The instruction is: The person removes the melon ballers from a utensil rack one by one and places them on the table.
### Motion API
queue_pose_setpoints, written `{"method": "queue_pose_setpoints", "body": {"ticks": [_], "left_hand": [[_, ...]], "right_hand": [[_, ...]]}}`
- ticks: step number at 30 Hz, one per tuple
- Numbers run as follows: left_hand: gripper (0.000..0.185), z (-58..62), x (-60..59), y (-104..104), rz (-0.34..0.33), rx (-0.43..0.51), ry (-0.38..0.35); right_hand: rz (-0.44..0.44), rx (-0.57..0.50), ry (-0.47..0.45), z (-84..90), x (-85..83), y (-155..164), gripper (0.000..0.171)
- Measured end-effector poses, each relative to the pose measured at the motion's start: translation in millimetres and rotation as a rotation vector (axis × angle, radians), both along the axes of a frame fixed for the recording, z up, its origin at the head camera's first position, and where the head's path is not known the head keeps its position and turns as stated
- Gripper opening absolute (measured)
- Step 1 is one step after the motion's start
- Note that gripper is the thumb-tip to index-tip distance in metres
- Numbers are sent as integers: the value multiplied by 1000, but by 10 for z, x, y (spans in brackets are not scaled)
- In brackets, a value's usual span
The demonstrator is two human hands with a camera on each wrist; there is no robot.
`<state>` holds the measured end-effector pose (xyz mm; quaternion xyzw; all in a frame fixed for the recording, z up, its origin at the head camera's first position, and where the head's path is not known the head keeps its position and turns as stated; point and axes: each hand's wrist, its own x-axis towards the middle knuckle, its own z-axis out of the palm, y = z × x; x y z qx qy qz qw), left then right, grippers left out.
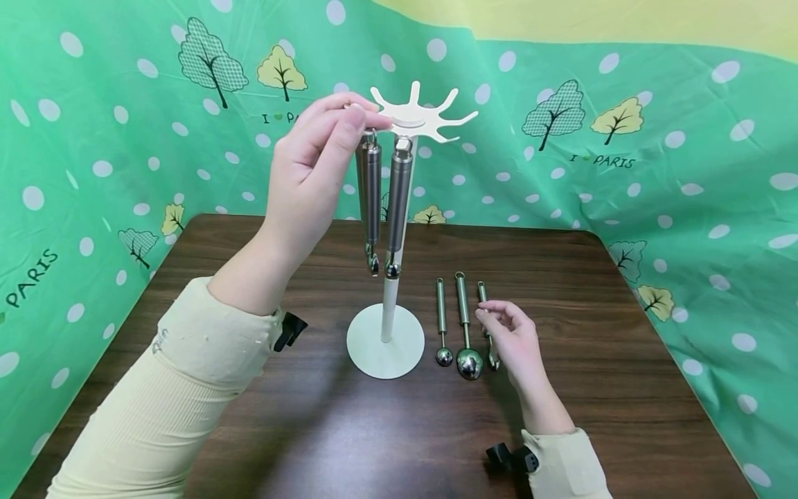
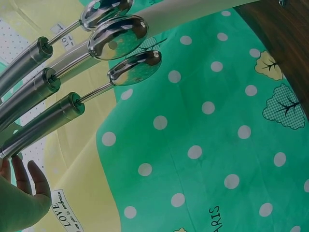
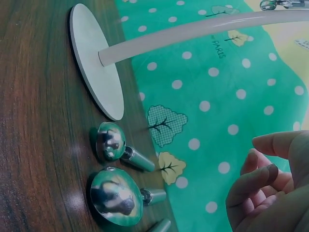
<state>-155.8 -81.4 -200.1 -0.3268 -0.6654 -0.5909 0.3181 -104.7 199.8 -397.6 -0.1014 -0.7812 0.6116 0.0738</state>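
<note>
Left hand (image 1: 312, 166): fingertips pinch the top ring of a steel scoop (image 1: 370, 201) at an arm of the white rack (image 1: 424, 118); the scoop hangs upright, touching a second hung scoop (image 1: 399, 208) just beside the pole. Left wrist view shows three bowls clustered. Right hand (image 1: 514, 339): fingers loosely curled, holding nothing, tips near the handle of the outermost scoop (image 1: 485, 305) of three lying on the brown table (image 1: 623, 388) beside the rack base (image 1: 385, 343). Largest scoop (image 1: 466, 326) lies in the middle.
</note>
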Motion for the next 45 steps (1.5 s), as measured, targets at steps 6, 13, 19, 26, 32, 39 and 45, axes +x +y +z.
{"method": "queue_pose_setpoints", "body": {"ticks": [6, 13, 19, 26, 32, 39, 45], "left_hand": [[31, 0, 0, -1, 6, 2, 1], [31, 3, 1, -5, -3, 0, 3], [30, 13, -4, -15, 6, -4, -1], [30, 30, -1, -28, 5, -3, -5], [29, 42, 4, -34, 1, -4, -8], [28, 60, 25, -47, -4, -5, -52], [28, 89, 73, -46, -7, -13, -79]], "right_hand": [[37, -19, -14, -9, 12, -16, 11], [53, -64, -33, 12, 27, -53, 13], [63, -67, -22, 62, 30, -88, 15], [93, -21, 56, 179, 45, -162, 18], [120, -4, 110, 303, 78, -227, 17], [131, -11, 158, 425, 120, -314, 16], [156, -10, 152, 524, 149, -362, 17]]}}
